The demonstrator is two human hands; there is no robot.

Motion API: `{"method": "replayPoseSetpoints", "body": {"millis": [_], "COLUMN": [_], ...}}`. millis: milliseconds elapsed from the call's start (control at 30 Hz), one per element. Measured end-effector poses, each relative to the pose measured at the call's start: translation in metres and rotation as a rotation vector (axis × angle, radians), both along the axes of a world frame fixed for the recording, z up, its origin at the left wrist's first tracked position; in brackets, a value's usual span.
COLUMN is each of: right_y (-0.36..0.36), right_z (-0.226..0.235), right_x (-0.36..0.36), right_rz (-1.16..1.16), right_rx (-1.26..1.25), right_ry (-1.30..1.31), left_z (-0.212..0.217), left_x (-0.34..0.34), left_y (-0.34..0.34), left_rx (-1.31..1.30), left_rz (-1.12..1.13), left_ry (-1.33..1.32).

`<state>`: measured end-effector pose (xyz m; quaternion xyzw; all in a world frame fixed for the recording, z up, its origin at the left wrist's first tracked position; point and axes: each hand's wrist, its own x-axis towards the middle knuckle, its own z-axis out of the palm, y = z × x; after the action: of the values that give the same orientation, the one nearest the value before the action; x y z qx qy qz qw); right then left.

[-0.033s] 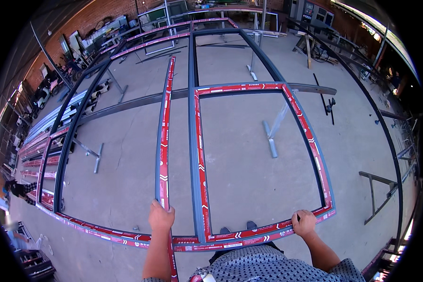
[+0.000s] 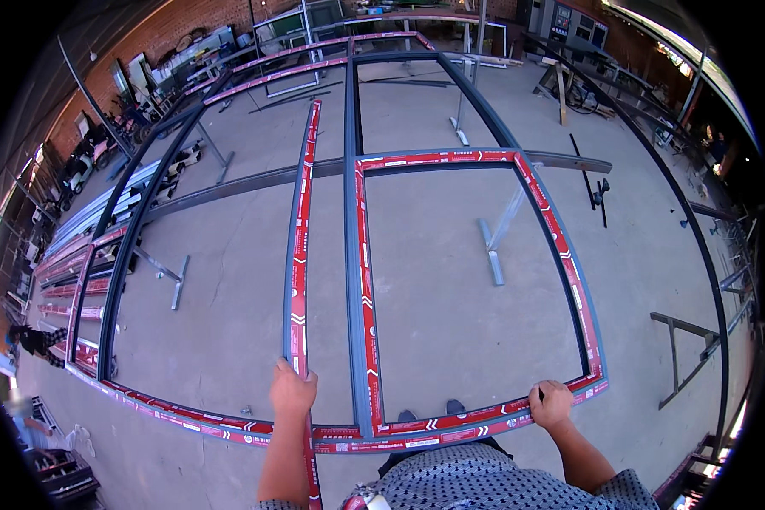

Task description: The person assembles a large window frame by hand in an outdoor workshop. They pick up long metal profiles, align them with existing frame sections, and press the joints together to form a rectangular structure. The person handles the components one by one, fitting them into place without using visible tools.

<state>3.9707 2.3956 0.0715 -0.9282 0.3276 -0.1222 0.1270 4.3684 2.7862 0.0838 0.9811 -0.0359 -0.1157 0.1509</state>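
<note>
My left hand (image 2: pixel 293 393) is closed round a long loose profile bar (image 2: pixel 299 255) covered in red printed film. The bar points away from me, its far end over the open part of a large dark grey window frame (image 2: pixel 349 221), and its near end passes below my wrist. At the near right, my right hand (image 2: pixel 552 403) is curled over the near edge of a smaller red-filmed sash frame (image 2: pixel 561 246), close to its corner. A small dark spot shows by its thumb; I cannot make out what it is. The sash frame lies against the large frame's middle bar.
A steel beam (image 2: pixel 246 189) and metal stands (image 2: pixel 490 251) are beneath the frames. Long profiles (image 2: pixel 102 212) are stacked at the left, near a person (image 2: pixel 38 342) in dark clothing. A dark A-shaped trestle (image 2: pixel 684 353) stands at the right. My shoe tips (image 2: pixel 456 406) show under the near edge.
</note>
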Motion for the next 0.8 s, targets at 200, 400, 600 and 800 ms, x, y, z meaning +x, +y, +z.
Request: {"method": "replayPoseSetpoints", "body": {"millis": [200,400,600,800], "right_y": [0.001,-0.001,0.001,0.003], "right_z": [0.002,-0.002,-0.004,0.003], "right_x": [-0.001,-0.002,-0.003,-0.003], "right_rz": [-0.001,0.006,-0.001,-0.012], "right_rx": [0.016,0.016,-0.018,0.019], "right_ry": [-0.050,-0.027,-0.035,0.031], "left_z": [-0.003,0.000,-0.003,-0.009], "left_x": [0.016,0.022,0.022,0.025], "left_y": [0.009,0.014,0.016,0.015], "left_rx": [-0.014,0.001,0.017,0.004], "left_rz": [-0.040,-0.026,-0.016,0.006], "left_ry": [-0.058,-0.033,-0.006,-0.001]}}
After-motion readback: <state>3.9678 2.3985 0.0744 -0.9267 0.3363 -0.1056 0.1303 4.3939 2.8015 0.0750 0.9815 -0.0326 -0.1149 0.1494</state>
